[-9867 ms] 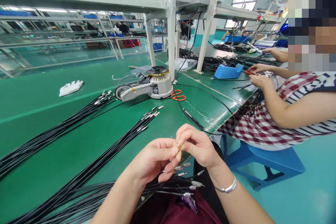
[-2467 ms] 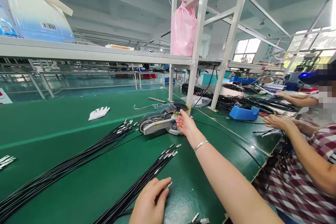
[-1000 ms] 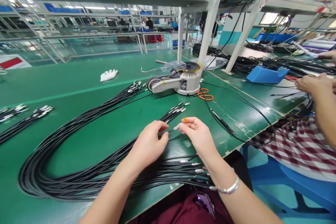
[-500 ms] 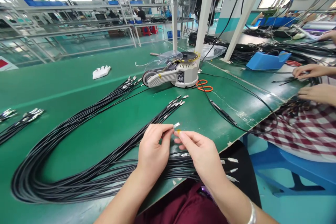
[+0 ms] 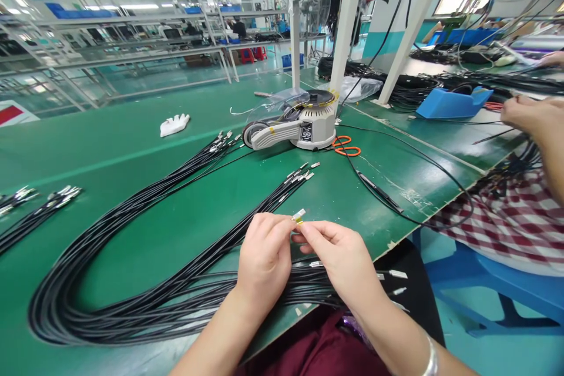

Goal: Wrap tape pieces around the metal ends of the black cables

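Observation:
My left hand (image 5: 264,255) pinches a thin black cable just behind its flat metal end (image 5: 298,213). My right hand (image 5: 341,255) meets it from the right, fingertips pressed on a small yellow piece of tape (image 5: 299,221) at that end. Both hands hover over the front edge of the green table (image 5: 132,205). Beneath them lies a bundle of black cables (image 5: 176,299) with metal ends, looping left. A second bundle (image 5: 247,211) runs diagonally toward the grey tape dispenser (image 5: 293,126).
Orange scissors (image 5: 346,145) and a black pen-like tool (image 5: 379,192) lie right of the dispenser. A white glove (image 5: 174,125) sits far left. More cable ends (image 5: 39,200) lie at the left edge. A person's hand (image 5: 526,114) works at right near a blue tray (image 5: 452,103).
My right hand reached out to the tape dispenser, then came back with a yellow piece. Both hands have since drawn closer together at the cable end, which now sits slightly nearer me.

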`<state>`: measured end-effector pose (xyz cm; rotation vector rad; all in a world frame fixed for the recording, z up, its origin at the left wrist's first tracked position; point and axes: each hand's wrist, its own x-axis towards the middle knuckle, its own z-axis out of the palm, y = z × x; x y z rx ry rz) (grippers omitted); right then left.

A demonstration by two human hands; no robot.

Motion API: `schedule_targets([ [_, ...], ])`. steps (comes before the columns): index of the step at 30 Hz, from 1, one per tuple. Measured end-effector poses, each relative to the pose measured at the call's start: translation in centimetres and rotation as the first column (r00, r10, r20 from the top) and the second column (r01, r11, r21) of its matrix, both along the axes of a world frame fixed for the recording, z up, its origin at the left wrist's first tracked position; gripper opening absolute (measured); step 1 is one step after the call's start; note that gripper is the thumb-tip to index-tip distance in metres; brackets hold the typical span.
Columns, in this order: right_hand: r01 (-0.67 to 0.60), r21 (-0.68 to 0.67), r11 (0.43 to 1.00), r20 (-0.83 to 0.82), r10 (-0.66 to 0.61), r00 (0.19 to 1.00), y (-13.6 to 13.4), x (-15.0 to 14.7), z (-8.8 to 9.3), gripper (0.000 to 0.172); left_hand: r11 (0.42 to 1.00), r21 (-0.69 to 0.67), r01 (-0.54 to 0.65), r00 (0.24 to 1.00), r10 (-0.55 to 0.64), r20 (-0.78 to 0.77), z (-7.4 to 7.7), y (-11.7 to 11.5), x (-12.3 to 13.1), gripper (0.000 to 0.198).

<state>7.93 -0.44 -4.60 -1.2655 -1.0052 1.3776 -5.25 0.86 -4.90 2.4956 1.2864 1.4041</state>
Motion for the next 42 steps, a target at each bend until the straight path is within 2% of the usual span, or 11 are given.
schedule_targets([
  [14, 0.008, -0.022, 1.000, -0.112, -0.010, 0.994, 0.15, -0.19, 0.50, 0.028, 0.999, 0.034, -0.016, 1.000, 0.016, -0.001, 0.03, -0.02, -0.13, 0.025],
  [28, 0.005, -0.017, 1.000, -0.136, -0.007, 0.991, 0.22, -0.21, 0.60, 0.027, 1.000, 0.019, -0.016, 1.000, 0.016, 0.002, -0.05, -0.10, -0.18, 0.026],
  [42, -0.019, 0.019, 1.000, -0.090, 0.021, 0.996, 0.22, -0.25, 0.32, 0.028, 0.992, 0.010, -0.126, 0.991, 0.126, -0.050, -0.18, -0.01, 0.11, 0.021],
])
